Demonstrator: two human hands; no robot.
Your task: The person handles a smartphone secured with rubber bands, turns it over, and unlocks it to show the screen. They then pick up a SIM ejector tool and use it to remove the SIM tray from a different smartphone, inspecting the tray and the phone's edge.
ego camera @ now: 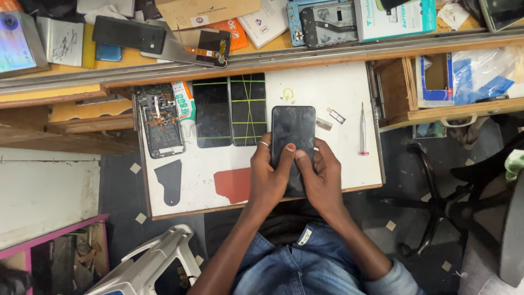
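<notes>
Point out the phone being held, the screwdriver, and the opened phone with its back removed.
Phone (pixel 293 128): head view, on the dark screen above the thumbs.
Screwdriver (pixel 363 128): head view, on the middle of its shaft.
Opened phone (pixel 162 128): head view, on the exposed insides.

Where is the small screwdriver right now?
In the head view, the screwdriver lies on the white work board, near its right edge, pointing away from the person, to the right of the black phone held in both hands.
</notes>
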